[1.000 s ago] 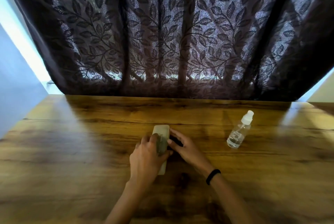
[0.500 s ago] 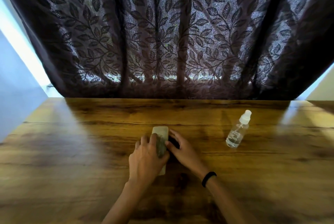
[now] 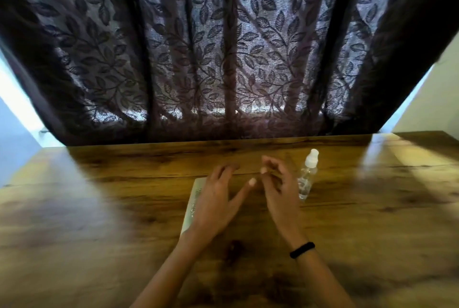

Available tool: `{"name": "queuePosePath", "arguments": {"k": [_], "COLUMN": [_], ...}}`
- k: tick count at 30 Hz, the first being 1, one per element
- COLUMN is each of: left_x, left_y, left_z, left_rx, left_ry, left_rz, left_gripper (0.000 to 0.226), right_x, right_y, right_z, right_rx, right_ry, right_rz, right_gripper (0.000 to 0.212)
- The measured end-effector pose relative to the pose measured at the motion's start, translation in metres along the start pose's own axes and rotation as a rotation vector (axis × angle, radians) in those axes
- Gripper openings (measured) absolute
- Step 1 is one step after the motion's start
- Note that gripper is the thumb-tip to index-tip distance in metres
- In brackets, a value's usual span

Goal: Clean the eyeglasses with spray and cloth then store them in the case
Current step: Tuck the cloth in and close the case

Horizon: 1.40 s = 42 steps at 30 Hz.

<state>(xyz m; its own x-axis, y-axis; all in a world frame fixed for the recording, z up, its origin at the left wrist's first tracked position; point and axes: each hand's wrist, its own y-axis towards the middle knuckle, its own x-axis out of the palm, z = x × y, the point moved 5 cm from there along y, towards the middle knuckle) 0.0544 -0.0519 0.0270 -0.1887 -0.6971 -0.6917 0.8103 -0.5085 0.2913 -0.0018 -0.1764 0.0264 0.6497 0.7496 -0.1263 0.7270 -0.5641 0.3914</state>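
Note:
A pale glasses case (image 3: 192, 204) lies on the wooden table (image 3: 99, 208), mostly hidden under my left hand (image 3: 218, 198). That hand hovers above it with fingers spread and holds nothing. My right hand (image 3: 278, 188) is raised just right of it, fingers loosely curled, empty, with a black band on the wrist. A clear spray bottle (image 3: 308, 173) with a white cap stands right behind my right hand. I see neither the eyeglasses nor a cloth.
A dark leaf-patterned curtain (image 3: 223, 46) hangs along the far edge of the table. Bright light falls on the table at both sides. Bare wood stretches to the left and right of my hands.
Both hands have let go of the case and lifted off it, fingers spreading. The view has shifted, so the case and bottle sit lower and more to the left.

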Motion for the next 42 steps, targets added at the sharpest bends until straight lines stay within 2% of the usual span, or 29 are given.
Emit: {"name": "queuePosePath", "arguments": {"k": [4, 8, 10, 12, 14, 19, 23, 25, 27, 29, 31, 33, 36, 39, 42], "left_x": [0.04, 0.079, 0.09, 0.096, 0.097, 0.084, 0.057, 0.039, 0.022, 0.008, 0.0, -0.006, -0.008, -0.008, -0.009], "left_y": [0.026, 0.039, 0.041, 0.039, 0.036, 0.034, 0.036, 0.039, 0.043, 0.046, 0.048, 0.047, 0.045, 0.04, 0.037], "left_z": [0.036, 0.054, 0.058, 0.06, 0.058, 0.047, 0.028, 0.015, 0.002, -0.011, -0.023, -0.032, -0.04, -0.047, -0.049], "left_rx": [-0.053, -0.079, -0.12, -0.133, -0.114, -0.145, -0.208, -0.245, -0.262, -0.265, -0.273, -0.286, -0.32, -0.347, -0.35], "left_ry": [-0.433, -0.478, -0.511, -0.526, -0.544, -0.565, -0.593, -0.616, -0.634, -0.645, -0.645, -0.649, -0.663, -0.665, -0.623], "left_rz": [-0.265, -0.454, -0.476, -0.478, -0.482, -0.423, -0.336, -0.282, -0.22, -0.169, -0.148, -0.125, -0.125, -0.103, -0.079], "left_gripper": [0.065, 0.07, 0.071, 0.074, 0.074, 0.069, 0.037, 0.032, 0.029, 0.034, 0.05, 0.056, 0.058, 0.059, 0.051], "right_x": [-0.044, -0.074, -0.079, -0.075, -0.066, -0.043, -0.013, 0.005, 0.024, 0.043, 0.057, 0.069, 0.079, 0.081, 0.08], "right_y": [0.001, 0.001, 0.001, -0.001, -0.005, -0.004, 0.004, 0.01, 0.015, 0.018, 0.02, 0.021, 0.02, 0.017, 0.018], "right_z": [-0.001, 0.015, 0.035, 0.052, 0.058, 0.051, 0.037, 0.03, 0.027, 0.026, 0.023, 0.024, 0.029, 0.029, 0.03], "right_rx": [-0.06, -0.027, 0.114, 0.253, 0.309, 0.312, 0.279, 0.266, 0.279, 0.314, 0.329, 0.348, 0.38, 0.369, 0.383], "right_ry": [0.05, 0.069, 0.03, 0.056, 0.102, 0.1, 0.161, 0.17, 0.162, 0.167, 0.176, 0.162, 0.13, 0.098, 0.089], "right_rz": [0.344, 0.502, 0.437, 0.286, 0.171, 0.101, -0.001, -0.073, -0.152, -0.234, -0.293, -0.336, -0.389, -0.426, -0.441], "right_gripper": [0.019, 0.021, 0.029, 0.039, 0.043, 0.048, 0.044, 0.034, 0.036, 0.046, 0.05, 0.052, 0.05, 0.038, 0.049]}}
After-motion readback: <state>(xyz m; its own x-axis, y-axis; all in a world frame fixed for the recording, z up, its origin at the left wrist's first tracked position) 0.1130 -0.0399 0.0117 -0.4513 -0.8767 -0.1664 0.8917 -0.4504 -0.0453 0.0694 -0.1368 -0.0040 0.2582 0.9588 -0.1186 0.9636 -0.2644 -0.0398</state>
